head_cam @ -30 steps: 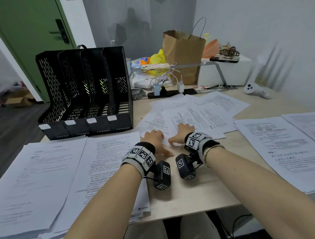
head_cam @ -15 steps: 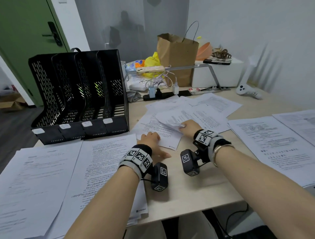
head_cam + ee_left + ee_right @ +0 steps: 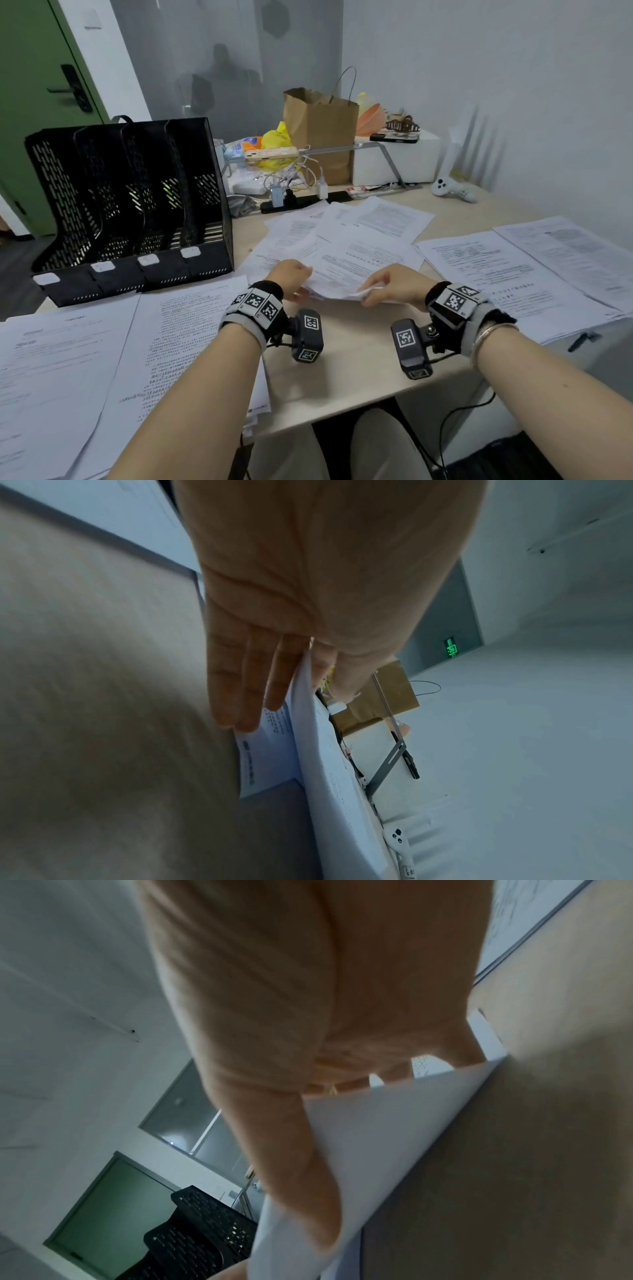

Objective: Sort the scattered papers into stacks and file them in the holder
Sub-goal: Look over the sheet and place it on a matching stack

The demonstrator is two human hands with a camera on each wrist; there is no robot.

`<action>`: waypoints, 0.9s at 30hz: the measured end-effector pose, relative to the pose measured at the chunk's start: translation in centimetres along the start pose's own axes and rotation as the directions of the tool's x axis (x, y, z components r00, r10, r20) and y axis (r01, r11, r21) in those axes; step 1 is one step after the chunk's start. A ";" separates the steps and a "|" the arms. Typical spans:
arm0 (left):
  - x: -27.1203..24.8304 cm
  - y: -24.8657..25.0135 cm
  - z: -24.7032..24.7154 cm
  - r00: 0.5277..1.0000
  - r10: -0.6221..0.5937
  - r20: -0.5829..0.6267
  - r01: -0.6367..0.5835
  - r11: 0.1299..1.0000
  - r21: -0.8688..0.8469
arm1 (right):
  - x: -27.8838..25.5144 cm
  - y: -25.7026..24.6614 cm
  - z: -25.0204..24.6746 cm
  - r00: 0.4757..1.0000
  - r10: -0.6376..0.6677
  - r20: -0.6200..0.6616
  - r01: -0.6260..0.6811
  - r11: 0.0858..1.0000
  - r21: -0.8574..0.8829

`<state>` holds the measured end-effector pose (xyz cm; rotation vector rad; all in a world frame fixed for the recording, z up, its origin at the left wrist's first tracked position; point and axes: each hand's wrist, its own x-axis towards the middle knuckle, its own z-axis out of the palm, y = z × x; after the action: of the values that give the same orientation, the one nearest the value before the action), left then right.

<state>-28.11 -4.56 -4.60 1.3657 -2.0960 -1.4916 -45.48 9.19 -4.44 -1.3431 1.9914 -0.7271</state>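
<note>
Your left hand (image 3: 291, 277) has come off the desk and now pinches the near edge of the top sheet (image 3: 346, 270), lifted; your right hand (image 3: 390, 284) has slid right along that edge, gripping its corner.

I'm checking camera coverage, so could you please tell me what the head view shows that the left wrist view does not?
Only the head view shows the black file holder, its four slots with no papers, the sorted stacks along the table's near edge, and the right hand pinching the sheets. Only the left wrist view shows the left fingers straight beneath the lifted sheets, thumb on top. Both show the left hand, the brown paper bag and the white controller.
</note>
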 end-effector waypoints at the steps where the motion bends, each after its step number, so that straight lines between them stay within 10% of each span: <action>1: -0.1 -0.1 0.3 1.000 0.012 -0.015 -0.011 0.999 0.041 | -0.4 0.0 0.0 1.000 -0.007 0.023 0.007 1.000 -0.005; 7: -0.7 -0.2 -1.1 0.940 0.159 -0.301 -0.141 0.987 0.080 | -1.1 -0.1 -0.3 0.998 -0.055 -0.016 0.056 0.996 0.065; 18: -3.7 -0.9 -7.3 0.645 0.286 -0.709 -0.330 0.941 0.079 | 0.1 -2.4 1.6 0.994 0.019 -0.108 0.002 0.981 0.193; 27: -2.9 -0.9 -5.0 0.761 0.251 -0.598 -0.341 0.939 -0.041 | -0.1 -1.7 0.7 0.977 0.173 -0.128 -0.083 0.852 0.516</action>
<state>-22.88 -5.42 -2.16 1.1680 -1.6628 -0.9127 -43.97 8.64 -3.64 -0.8453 1.8100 -1.2356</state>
